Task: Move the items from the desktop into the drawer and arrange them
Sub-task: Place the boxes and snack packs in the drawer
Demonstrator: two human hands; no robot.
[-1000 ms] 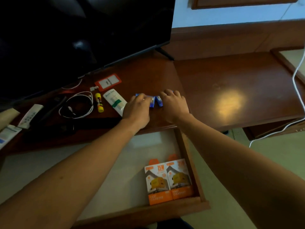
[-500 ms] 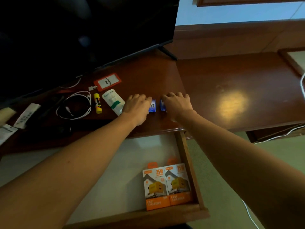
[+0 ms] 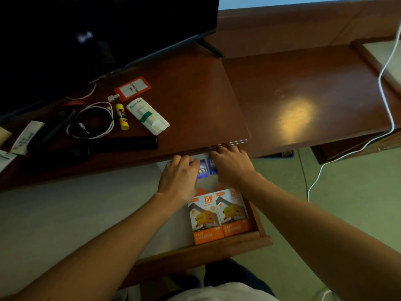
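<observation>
Left hand (image 3: pixel 178 181) curled over small blue-and-white carton (image 3: pixel 202 170); right hand (image 3: pixel 232 168) curled over a second blue carton (image 3: pixel 212 168) (mostly hidden). Both held above open wooden drawer (image 3: pixel 258 216), just behind two orange charger boxes (image 3: pixel 219 216). Risk: cartons catching the desktop edge (image 3: pixel 217 146) overhead and slipping crooked.

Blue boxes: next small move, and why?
Probably lower both small blue boxes onto the drawer floor just behind the two orange charger boxes: left hand and right hand hold them above that free spot.
</observation>
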